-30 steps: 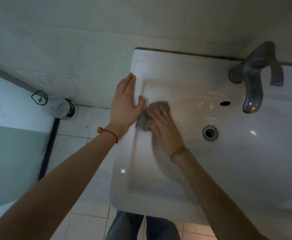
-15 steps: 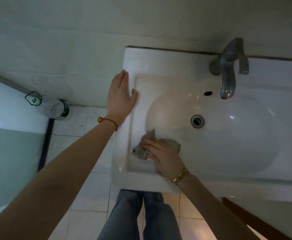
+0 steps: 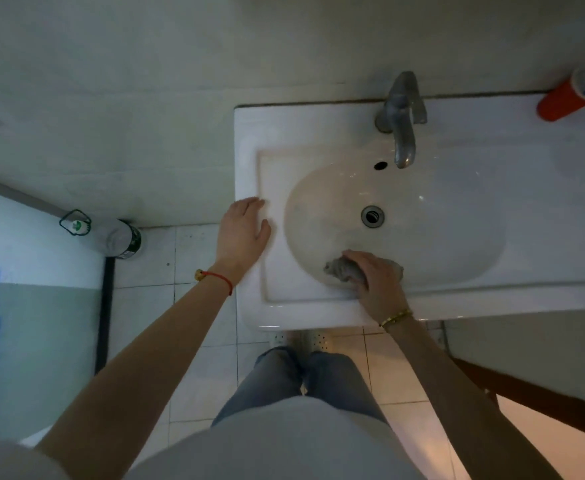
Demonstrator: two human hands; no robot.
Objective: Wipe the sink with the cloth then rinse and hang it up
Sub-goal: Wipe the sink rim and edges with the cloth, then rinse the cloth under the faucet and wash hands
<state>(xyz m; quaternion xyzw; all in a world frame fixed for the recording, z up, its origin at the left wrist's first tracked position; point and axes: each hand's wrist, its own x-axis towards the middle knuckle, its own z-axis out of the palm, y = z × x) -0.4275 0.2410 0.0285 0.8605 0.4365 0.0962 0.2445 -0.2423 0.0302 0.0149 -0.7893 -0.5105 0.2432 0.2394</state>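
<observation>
The right hand (image 3: 376, 277) lies on the grey cloth (image 3: 343, 268) and presses it on the near slope of the basin, close to the front rim of the sink (image 3: 319, 310). The fingers are closed over the cloth, and the cloth is bunched under the palm. One crumpled end of it comes out at the left of the fingertips, and a smaller part shows at the right side of the hand, behind the knuckles. The cloth touches the white porcelain inside the bowl, between the drain (image 3: 372, 216) and the front edge, a little to the left of the drain. A gold bracelet (image 3: 395, 317) is on the right wrist, which crosses over the front rim.

The left hand (image 3: 244, 233) is flat on the left rim of the sink, with the fingers spread loose and holding nothing. It has a red string (image 3: 220, 276) around the wrist. This hand is well apart from the cloth.

The tap (image 3: 402, 123) stands at the back edge, its spout over the bowl, and no water is seen from it. A red cup (image 3: 561, 100) is at the back right corner
</observation>
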